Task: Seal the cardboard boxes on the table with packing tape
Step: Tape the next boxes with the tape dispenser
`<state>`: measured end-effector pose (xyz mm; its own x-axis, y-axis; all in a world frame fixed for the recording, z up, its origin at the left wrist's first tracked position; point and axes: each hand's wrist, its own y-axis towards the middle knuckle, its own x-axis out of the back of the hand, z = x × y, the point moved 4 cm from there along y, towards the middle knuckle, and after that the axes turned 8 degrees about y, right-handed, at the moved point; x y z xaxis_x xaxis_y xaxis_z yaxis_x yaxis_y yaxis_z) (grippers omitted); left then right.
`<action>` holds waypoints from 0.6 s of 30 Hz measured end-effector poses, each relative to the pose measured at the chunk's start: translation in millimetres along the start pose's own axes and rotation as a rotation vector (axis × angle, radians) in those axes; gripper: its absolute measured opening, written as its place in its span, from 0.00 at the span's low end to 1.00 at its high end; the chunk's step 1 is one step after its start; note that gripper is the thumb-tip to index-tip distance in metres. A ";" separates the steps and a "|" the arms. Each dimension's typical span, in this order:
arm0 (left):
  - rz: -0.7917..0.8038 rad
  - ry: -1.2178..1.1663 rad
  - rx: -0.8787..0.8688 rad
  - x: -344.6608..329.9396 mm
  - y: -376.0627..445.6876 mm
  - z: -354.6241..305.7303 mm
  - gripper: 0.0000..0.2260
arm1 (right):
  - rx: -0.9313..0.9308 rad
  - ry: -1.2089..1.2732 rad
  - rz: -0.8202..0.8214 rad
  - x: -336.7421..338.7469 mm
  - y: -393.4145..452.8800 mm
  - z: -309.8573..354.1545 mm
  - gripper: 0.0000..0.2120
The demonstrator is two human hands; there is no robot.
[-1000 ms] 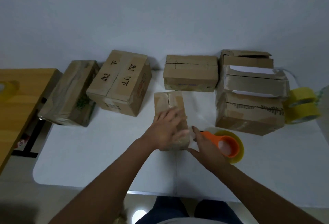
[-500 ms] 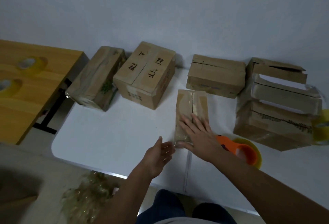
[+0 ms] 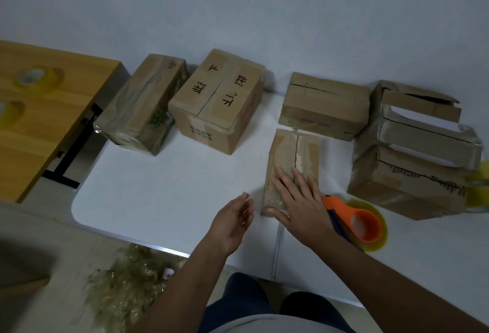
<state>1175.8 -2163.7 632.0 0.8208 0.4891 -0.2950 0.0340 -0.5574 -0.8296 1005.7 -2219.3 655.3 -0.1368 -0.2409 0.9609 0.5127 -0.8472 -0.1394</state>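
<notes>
1. The small cardboard box (image 3: pixel 291 168) lay near the front edge of the white table (image 3: pixel 158 195), about midway along it, its long side running away from the person. Glossy clear tape already covered its top seam and wrapped over the near end.

2. The right hand (image 3: pixel 299 200) lay flat on the near half of that box, fingers straight and spread, pressing down on the tape and curled round nothing.

3. The left hand (image 3: pixel 232 219) hovered just left of the box, open and relaxed, touching nothing that I could make out.

4. The orange tape dispenser (image 3: pixel 357 224), loaded with a yellowish roll, lay on the table just right of the right wrist, near the front edge (within easy reach, I'd say).

5. I judged the box light and fairly stiff, though worn cardboard gives under a hard press. The taped top looked slick, so the bare side walls seemed the better hold, one hand on each long side.

6. Four bigger boxes stood along the back edge. The large box (image 3: pixel 412 152) at the back right corner showed gaping flaps and probably needed the most tape.
</notes>
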 end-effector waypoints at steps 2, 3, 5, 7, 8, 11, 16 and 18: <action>0.014 0.025 -0.014 0.6 -2.1 -0.8 0.15 | -0.009 -0.004 -0.008 -1.0 0.3 0.0 0.35; 0.028 0.034 -0.021 0.5 -3.1 -1.1 0.15 | -0.014 -0.009 -0.010 -1.6 0.4 -0.2 0.35; 0.063 0.066 -0.058 1.2 -3.1 -1.8 0.13 | -0.022 -0.018 -0.010 -2.0 0.3 0.1 0.35; 0.068 0.120 -0.110 4.1 -1.3 -2.7 0.10 | -0.025 -0.025 -0.009 -2.7 0.4 -0.1 0.34; 0.061 0.150 -0.133 5.1 -0.9 -2.9 0.09 | -0.026 -0.027 -0.006 -3.2 0.2 -0.4 0.34; 0.038 0.197 -0.193 4.6 -0.9 -3.3 0.08 | -0.029 -0.044 0.002 -4.0 0.0 -0.3 0.34; -0.026 0.225 -0.269 2.0 2.7 -3.0 0.08 | -0.042 -0.033 -0.002 -3.8 0.3 1.5 0.34; -0.058 0.247 -0.313 0.4 4.7 -2.7 0.07 | -0.042 -0.026 -0.005 -3.8 0.5 1.8 0.34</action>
<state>1177.8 -2167.9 629.3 0.9235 0.3711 -0.0972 0.2251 -0.7296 -0.6458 1008.0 -2218.0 652.0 -0.1167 -0.2243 0.9675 0.4763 -0.8675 -0.1436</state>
